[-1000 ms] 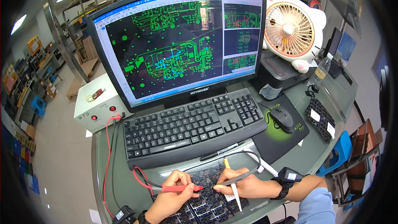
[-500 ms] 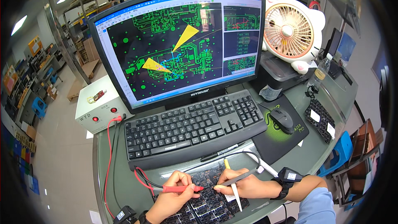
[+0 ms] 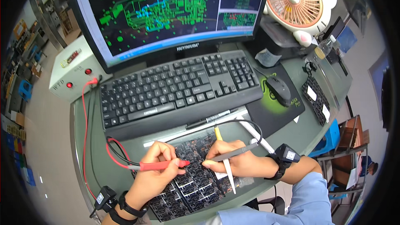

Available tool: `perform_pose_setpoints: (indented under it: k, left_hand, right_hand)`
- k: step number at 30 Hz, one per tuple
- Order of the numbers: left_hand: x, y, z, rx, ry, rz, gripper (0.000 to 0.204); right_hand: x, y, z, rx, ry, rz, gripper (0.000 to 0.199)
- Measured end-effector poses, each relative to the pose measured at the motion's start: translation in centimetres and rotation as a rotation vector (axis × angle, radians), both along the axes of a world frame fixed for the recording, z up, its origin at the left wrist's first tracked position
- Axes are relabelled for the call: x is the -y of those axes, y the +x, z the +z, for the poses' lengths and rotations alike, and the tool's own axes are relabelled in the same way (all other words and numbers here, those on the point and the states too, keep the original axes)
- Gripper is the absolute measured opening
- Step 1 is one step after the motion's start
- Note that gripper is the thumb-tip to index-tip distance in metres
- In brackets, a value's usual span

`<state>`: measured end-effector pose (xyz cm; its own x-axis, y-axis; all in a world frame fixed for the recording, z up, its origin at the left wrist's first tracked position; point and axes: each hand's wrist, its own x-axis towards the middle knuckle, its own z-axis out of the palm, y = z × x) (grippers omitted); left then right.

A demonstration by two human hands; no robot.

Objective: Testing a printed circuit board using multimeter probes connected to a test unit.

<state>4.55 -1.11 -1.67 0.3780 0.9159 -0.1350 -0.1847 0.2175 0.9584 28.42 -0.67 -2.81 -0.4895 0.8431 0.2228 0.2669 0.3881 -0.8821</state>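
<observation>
Two black circuit board panels (image 3: 192, 198) lie side by side on the desk, partly covered by my hands. My left hand (image 3: 155, 179) is closed around a red test probe (image 3: 160, 166), its tip pointing right over the boards. In my right hand (image 3: 239, 166) is a dark grey test probe (image 3: 236, 152), angled down and left toward the boards. A slim white stick (image 3: 229, 177) also sticks out below the right fingers, and a yellow end (image 3: 217, 133) shows above them. I cannot tell whether the probe tips touch the boards.
Beyond the boards are a keyboard (image 3: 179, 89) and a monitor (image 3: 175, 48) showing a green circuit layout. A white box (image 3: 75, 73) with red sockets and leads stands left. Right are a mouse (image 3: 278, 91) on its mat, a fan (image 3: 294, 0), a bottle (image 3: 324, 50) and another board (image 3: 315, 98).
The view has tilted down, so the desk things sit higher in it. Yellow triangles on the screen are gone. Both hands keep their probes over the boards.
</observation>
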Motion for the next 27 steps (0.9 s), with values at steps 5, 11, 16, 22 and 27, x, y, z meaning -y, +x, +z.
perform_pose_setpoints:
  k: [5, 11, 16, 22, 27]
  left_hand:
    - [0.35, 0.20, 0.32, -0.011, -0.048, 0.040, 0.017]
    - [0.50, 0.23, 0.07, -0.033, -0.023, 0.029, 0.018]
    - [0.50, 0.32, 0.29, -0.044, -0.027, 0.035, 0.018]
    - [0.35, 0.34, 0.50, -0.047, -0.033, 0.037, 0.019]
    - [0.30, 0.24, 0.14, -0.048, -0.008, 0.031, 0.019]
  right_hand:
    - [0.09, -0.19, 0.11, -0.008, 0.018, -0.006, 0.024]
    - [0.25, -0.08, 0.20, 0.013, 0.031, 0.001, 0.024]
    - [0.19, 0.07, 0.04, 0.036, 0.053, 0.018, 0.025]
    - [0.07, 0.08, 0.60, 0.050, 0.030, 0.022, 0.025]
    - [-0.01, 0.04, 0.42, 0.038, 0.031, 0.030, 0.024]
